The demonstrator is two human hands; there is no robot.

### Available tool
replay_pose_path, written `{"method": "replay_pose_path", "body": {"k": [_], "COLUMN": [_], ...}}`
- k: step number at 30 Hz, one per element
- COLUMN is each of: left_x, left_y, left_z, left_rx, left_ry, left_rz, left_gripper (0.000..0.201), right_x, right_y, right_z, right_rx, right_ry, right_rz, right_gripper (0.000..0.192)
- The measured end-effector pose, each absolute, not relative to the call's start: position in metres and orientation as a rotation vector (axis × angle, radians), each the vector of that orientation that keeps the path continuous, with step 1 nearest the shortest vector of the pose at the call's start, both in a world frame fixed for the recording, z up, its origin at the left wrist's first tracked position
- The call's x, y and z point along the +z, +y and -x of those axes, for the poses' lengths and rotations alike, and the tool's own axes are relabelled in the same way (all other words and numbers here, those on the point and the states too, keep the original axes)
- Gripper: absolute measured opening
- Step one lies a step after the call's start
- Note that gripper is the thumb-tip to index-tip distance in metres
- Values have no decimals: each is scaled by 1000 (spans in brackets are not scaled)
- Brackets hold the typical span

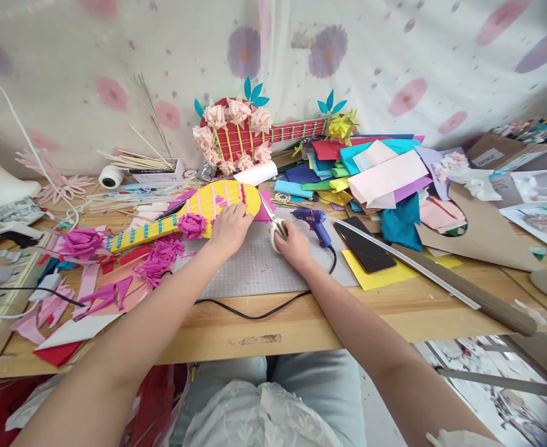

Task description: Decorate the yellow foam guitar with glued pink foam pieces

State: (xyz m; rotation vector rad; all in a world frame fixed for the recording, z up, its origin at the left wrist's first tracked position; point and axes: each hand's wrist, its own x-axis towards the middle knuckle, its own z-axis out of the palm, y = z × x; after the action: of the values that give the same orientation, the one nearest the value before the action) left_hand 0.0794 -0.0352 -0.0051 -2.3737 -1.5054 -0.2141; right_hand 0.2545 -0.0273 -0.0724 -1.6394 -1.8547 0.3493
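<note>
We see the yellow paper guitar with pink stripes (198,211) lying on the wooden counter (301,323). Left hand (229,226) presses flat on its body, fingers spread; just right of the guitar, right hand (294,242) grip is closed on white-handled scissors (273,220), with the blue glue gun (313,220) beyond.

Yellow paper guitar (194,214) with magenta flowers (192,225); blue glue gun (314,222).

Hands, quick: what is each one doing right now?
Left hand: fingers curled, resting on the yellow paper guitar, not gripping it.
Right hand: fingers closed on the scissors.
</note>
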Motion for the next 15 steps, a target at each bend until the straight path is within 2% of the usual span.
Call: {"method": "replay_pose_path", "body": {"k": [4, 9, 12, 15], "left_x": [-6, -6, 1, 14], "left_y": [-31, -33, -32, -28], "left_z": [-78, -80, -73, -56], "left_rx": [-174, -226, -415, -770], "left_ry": [-1466, -1570, -1702, -1907], "left_rz": [2372, 2379, 2345, 2196], "left_gripper": [21, 17, 14, 14], "right_x": [-75, -75, -75, -76], "right_y": [-26, -26, -28, -28], "right_z": [-256, -257, -259, -260], "right_rx": [352, 383, 401, 401], "right_ry": [-1853, -1858, -1867, -1867], "right_rz": [1639, 1616, 1586, 1574], "right_gripper": [25, 26, 26, 27]}}
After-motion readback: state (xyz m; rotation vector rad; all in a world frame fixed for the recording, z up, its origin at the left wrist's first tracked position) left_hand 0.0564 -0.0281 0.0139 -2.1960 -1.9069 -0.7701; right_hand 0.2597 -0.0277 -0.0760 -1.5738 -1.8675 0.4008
